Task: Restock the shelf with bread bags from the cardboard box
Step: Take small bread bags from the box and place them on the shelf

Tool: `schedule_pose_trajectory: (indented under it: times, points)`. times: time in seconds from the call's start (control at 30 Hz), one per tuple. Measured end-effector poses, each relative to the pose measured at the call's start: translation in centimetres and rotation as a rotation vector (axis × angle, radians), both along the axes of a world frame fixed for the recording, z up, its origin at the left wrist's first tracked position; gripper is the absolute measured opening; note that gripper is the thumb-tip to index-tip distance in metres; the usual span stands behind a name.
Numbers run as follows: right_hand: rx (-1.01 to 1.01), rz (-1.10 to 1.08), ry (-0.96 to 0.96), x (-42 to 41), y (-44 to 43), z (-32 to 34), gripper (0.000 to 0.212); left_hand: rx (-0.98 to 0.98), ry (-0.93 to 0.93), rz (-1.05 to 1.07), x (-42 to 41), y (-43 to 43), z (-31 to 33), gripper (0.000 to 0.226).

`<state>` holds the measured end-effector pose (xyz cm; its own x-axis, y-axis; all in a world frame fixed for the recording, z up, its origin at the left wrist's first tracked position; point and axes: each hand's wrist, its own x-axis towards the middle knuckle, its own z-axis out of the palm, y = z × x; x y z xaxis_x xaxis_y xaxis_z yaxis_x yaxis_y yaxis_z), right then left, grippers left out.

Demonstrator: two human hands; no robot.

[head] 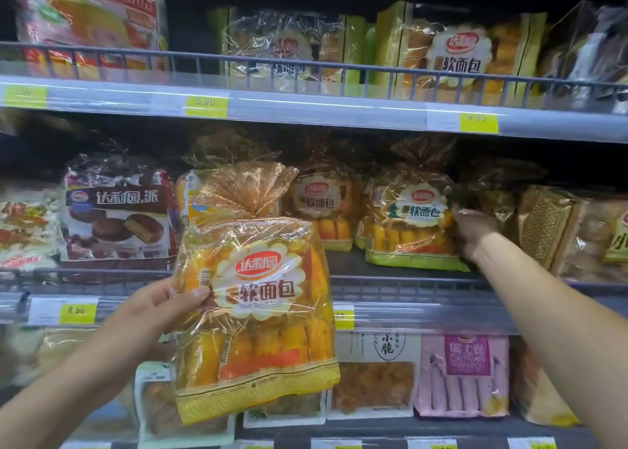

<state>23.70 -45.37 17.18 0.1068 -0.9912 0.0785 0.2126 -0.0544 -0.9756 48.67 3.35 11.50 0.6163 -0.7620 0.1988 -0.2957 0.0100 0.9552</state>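
left hand (159,307) pinches the held bread bag (255,299) at its left edge: thumb on the front film, fingers clamped behind it. the bag is upright, in the air in front of the middle shelf (407,287), twisted top pointing to 12 o'clock. right hand (474,233) is at 2 o'clock from that bag, reaching over the rail onto the middle shelf. its fingers (458,216) touch the right side of the shelved bread bag (409,221); cannot tell if they grip it or just press. a same-brand bag (319,207) stands just beside it at 9 o'clock. chocolate pie pack (115,214) sits at 10 o'clock from the held bag. pink pack (464,377) is on the shelf below, at 4 o'clock.
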Motion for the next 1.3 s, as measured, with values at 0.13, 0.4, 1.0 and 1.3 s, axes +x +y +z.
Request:
schedule_pose_trajectory:
  times: [0.13,0.4,1.0,1.3]
  points:
    - [-0.075,-0.069,0.155,-0.2,1.2,1.3,0.044,0.002,0.029,-0.03,-0.3,-0.7,0.3,0.064]
    - [-0.67,-0.288,0.514,-3.1,11.0,1.2,0.041,-0.006,0.104,-0.086,-2.1,-3.9,1.2,0.021]
    - [-0.235,0.617,0.36,-3.2,23.7,1.0,0.037,-0.167,0.332,-0.277,-5.8,-8.3,7.8,0.033]
    - [-0.278,0.425,0.392,0.8,20.5,2.1,0.059,-0.045,-0.029,-0.013,-4.6,-11.5,8.2,0.022]
